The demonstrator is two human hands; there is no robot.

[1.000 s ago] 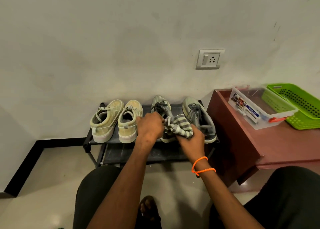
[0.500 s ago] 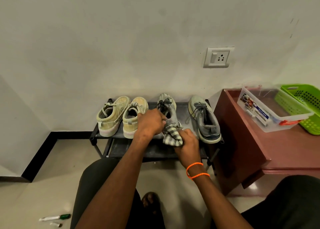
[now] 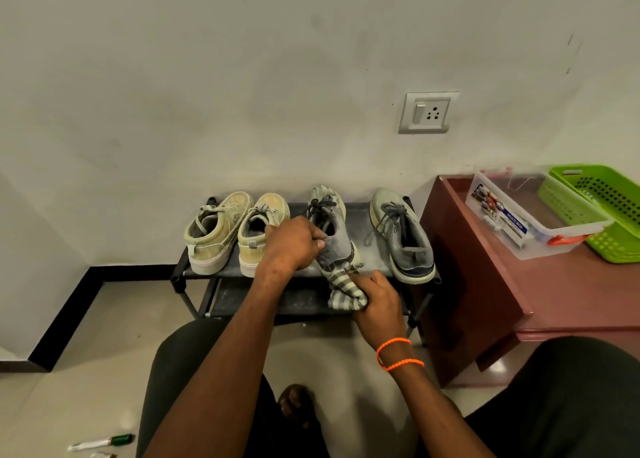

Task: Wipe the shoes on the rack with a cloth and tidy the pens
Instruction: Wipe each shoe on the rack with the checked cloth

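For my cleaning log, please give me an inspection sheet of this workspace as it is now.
Surface: black rack, dusty top shelf.
Job's things: two beige shoes, two grey shoes, striped cloth, pen on floor.
Clutter: clear box, green basket on brown table.
Hands: left hand grips a grey shoe; right hand holds cloth.
Cables: nothing seen.
Surroundings: wall socket.

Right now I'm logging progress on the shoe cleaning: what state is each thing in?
left hand: grips the collar of the grey shoe
right hand: grips the cloth
grey shoe: tilted, heel lifted off the rack
striped cloth: bunched, pressed at the shoe's heel
other grey shoe: flat on the rack, untouched
beige shoes: side by side on the rack
pen: lying on the floor
clear box: open
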